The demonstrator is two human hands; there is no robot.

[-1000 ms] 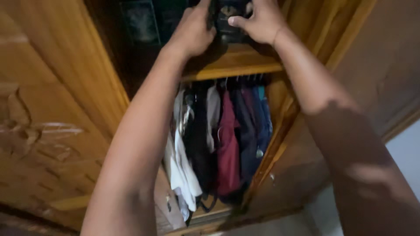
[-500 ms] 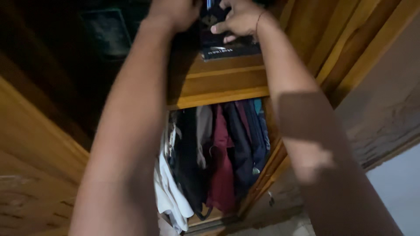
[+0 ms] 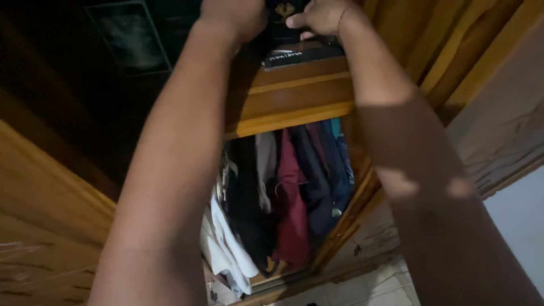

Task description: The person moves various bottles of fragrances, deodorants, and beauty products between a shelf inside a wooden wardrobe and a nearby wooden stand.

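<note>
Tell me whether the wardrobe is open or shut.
Open: the wooden door is swung aside, and the hanging clothes show below the shelf.

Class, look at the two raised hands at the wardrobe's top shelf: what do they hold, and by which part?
Both the left hand and right hand grip a dark object by its opposite sides, above the wooden shelf. What the object is cannot be told.

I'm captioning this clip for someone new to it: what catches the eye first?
Two bare arms stretch up the frame, the left hand and right hand gripping a dark object at the top edge, above a flat dark box on the wooden shelf. Below hang clothes, a maroon garment among dark ones, white fabric lower left.
</note>
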